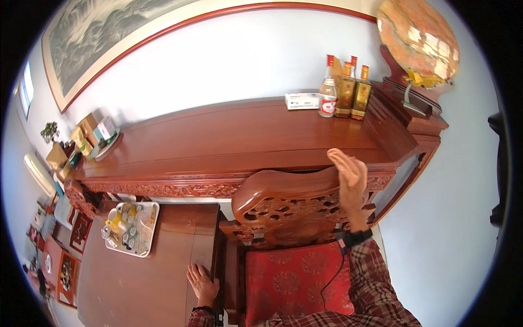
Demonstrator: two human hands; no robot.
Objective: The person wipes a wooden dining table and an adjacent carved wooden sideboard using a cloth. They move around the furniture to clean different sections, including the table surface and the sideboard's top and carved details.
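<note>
My left hand [202,285] lies palm down near the right edge of a dark wooden table [171,261], its fingers slightly spread and holding nothing. My right hand [352,173] is raised over the right end of the carved wooden chair's back [286,188]. Its fingers are stretched out with no object visible in them. Whether it touches the chair's top rail cannot be told. A red patterned cushion [292,282] covers the seat in front of me. A black band with a cable [341,261] circles my right wrist; the cable hangs down over the cushion.
On the table, a white tray [153,229] holds cups and a yellow pot. Behind the chair runs a long wooden altar table [229,131] with several liquor bottles [345,94], a white box [302,101] and a polished stone disc [421,36]. Packages [83,139] stand at its left end.
</note>
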